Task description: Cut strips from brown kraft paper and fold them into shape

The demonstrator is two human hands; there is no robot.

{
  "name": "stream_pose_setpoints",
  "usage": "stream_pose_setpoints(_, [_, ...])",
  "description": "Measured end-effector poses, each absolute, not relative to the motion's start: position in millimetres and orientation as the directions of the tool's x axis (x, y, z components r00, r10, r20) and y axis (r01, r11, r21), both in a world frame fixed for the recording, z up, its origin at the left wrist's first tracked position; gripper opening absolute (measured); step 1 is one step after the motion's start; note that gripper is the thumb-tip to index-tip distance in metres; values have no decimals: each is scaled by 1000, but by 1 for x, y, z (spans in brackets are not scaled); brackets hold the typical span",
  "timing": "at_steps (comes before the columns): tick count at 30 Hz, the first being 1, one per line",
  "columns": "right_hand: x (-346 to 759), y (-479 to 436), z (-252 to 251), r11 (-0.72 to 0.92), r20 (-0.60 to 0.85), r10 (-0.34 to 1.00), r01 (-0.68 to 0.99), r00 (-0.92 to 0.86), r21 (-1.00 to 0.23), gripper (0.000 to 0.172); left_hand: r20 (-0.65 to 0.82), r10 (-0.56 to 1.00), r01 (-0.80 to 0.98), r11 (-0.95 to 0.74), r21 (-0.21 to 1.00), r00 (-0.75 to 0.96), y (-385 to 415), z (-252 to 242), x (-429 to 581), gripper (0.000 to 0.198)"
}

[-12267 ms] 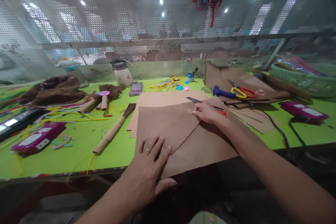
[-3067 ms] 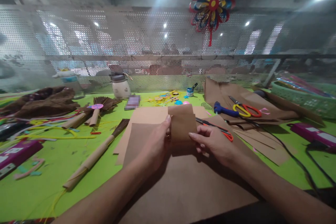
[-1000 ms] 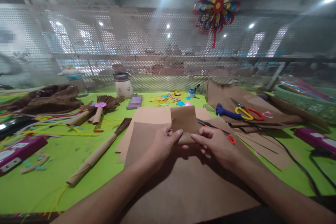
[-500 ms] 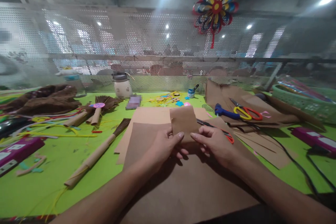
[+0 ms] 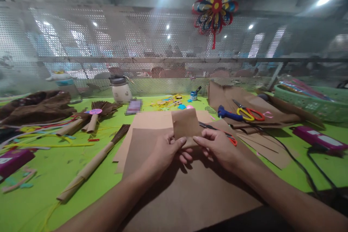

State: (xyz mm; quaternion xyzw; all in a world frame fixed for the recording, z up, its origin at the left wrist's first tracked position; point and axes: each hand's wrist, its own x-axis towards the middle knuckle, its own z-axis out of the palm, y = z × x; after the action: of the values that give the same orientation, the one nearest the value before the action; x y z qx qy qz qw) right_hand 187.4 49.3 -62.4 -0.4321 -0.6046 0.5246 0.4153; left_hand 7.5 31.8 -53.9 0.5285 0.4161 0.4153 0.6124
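Broom (image 5: 94,166): lies slantwise at lower left of the frame, bristles pointing up toward the middle; apparently laid aside so both hands have room.
Left hand (image 5: 170,152): grip closed on the brown piece (image 5: 186,123), thumb on its face, other fingers curled below, probably to back the thin paper against buckling.
Piece: at the centre of the frame, raised above the sheet (image 5: 195,195), held low so its upper part stands upright and faces the wearer; whether its lower edge is folded, I cannot tell.
Sheet: spreads under both hands to the bottom of the frame, overlapping paler paper, likely kept near for easy reach.
Right hand (image 5: 217,148): grip pinching the lower right corner, seemingly to match the left and keep the piece level.
Dark scissors (image 5: 208,127): on the paper just beyond the right hand, handles rightward, presumably parked within reach.
Bottle (image 5: 65,85): upper left of the worktop (image 5: 51,163), topped by a white cap; contents unclear.
Flask (image 5: 121,90): lid on, inside hidden.
Pot (image 5: 193,95): small, blue, a dark stick leaning above it; filling not visible.
Basket (image 5: 312,99): green, right edge of the frame, holding glossy coloured strips (image 5: 301,88).
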Motion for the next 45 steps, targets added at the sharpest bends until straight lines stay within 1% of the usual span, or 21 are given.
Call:
stream_pose_setpoints(5, [187, 49, -62, 55, 35, 960, 63, -279, -997, 33, -54, 940, -121, 101, 987, 338, 32, -54, 7, 32])
stream_pose_setpoints(9, [188, 50, -65, 53, 40, 959, 40, -280, -998, 34, -48, 961, -113, 82, 990, 271, 30, -55, 9, 29])
stream_pose_setpoints(12, [188, 51, -66, 23, 38, 940, -49, -340, -999, 32, -35, 973, -115, 63, 991, 228, 28, -54, 11, 27])
stream_pose_setpoints(14, [188, 51, -66, 7, 38, 916, -79, -400, -997, 30, -27, 971, -123, 57, 991, 239, 27, -53, 13, 28])
stream_pose_setpoints(17, [187, 49, -65, 13, 30, 904, -43, -426, -999, 30, -32, 964, -111, 63, 992, 263, 26, -52, 13, 31])
stream_pose_setpoints(20, [185, 48, -63, 29, 32, 923, -12, -383, -1000, 31, -49, 957, -106, 82, 991, 286, 27, -49, 11, 34])
stream_pose_setpoints(23, [186, 47, -62, 39, 20, 935, 47, -353, -998, 31, -95, 935, -122, 145, 982, 343, 28, -46, 7, 37])
stream_pose_setpoints(28, [189, 47, -62, 112, 51, 938, 161, -343, -981, 33, -144, 896, -161, 229, 960, 419, 29, -46, 3, 36])
stream_pose_setpoints(31, [190, 48, -63, 160, 80, 940, 221, -332, -962, 32, -183, 880, -129, 263, 956, 437, 29, -49, 2, 35])
stream_pose_setpoints(33, [190, 47, -63, 160, 78, 944, 237, -321, -958, 31, -187, 883, -105, 255, 961, 431, 29, -50, 3, 33])
stream_pose_setpoints(39, [188, 47, -62, 120, 52, 953, 216, -297, -969, 29, -188, 920, -87, 231, 969, 345, 25, -47, 8, 27])
stream_pose_setpoints(41, [188, 47, -62, 101, 44, 953, 179, -300, -979, 30, -169, 938, -89, 204, 975, 302, 24, -45, 10, 25])
stream_pose_setpoints(45, [190, 46, -60, 36, 9, 911, 58, -412, -998, 32, -115, 962, -87, 141, 986, 248, 23, -44, 12, 23])
